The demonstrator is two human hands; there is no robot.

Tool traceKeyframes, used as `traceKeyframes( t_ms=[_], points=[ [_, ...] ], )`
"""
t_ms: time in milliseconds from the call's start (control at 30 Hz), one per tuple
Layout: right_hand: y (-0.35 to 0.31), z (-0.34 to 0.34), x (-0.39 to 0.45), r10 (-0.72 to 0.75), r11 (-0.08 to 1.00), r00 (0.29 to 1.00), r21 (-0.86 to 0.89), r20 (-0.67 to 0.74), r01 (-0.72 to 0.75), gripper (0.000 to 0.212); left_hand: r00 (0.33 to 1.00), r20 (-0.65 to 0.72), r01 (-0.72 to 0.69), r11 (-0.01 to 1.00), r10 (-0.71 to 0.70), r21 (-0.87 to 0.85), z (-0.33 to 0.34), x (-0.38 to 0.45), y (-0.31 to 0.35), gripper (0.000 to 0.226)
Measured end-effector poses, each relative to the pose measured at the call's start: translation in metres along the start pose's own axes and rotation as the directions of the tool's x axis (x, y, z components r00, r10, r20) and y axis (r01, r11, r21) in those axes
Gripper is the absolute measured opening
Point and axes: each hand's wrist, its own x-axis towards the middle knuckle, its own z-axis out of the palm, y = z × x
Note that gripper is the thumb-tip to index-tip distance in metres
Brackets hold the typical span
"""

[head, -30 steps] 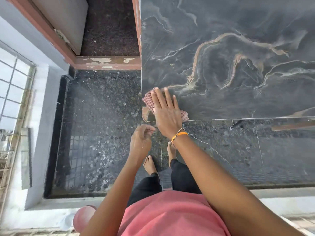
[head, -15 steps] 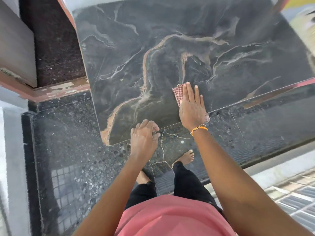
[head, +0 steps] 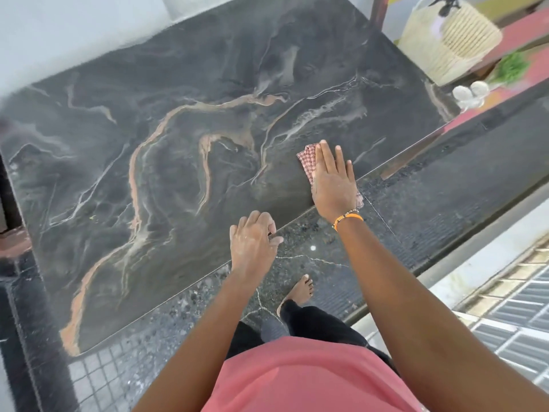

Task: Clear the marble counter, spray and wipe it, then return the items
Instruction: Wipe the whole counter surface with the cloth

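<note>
The dark marble counter [head: 184, 150] with tan and white veins fills the middle of the view. A red-and-white checked cloth [head: 307, 162] lies flat on it near the front edge. My right hand [head: 334, 185] presses on the cloth with straight fingers and covers most of it. My left hand [head: 252, 245] hovers at the counter's front edge to the left, its fingers loosely curled and holding nothing.
A woven cream basket [head: 448, 40] stands past the counter's far right corner, with a small white object [head: 471, 95] and a green plant [head: 511, 68] beside it. A speckled dark floor [head: 312, 257] lies below. A window grille [head: 511, 304] shows at the right.
My right hand has slid the cloth to the right along the counter's front edge. My left hand has followed along the edge. The view has swung right and the basket has come into sight.
</note>
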Motion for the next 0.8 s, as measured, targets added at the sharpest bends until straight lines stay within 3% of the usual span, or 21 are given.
traceKeyframes(
  t_ms=[800],
  points=[
    [0.230, -0.038, 0.108, 0.244, 0.965, 0.967, 0.115, -0.080, -0.234, 0.060, 0.979, 0.113, -0.169, 0.985, 0.172, -0.032, 0.079, 0.160, 0.188, 0.030]
  ],
)
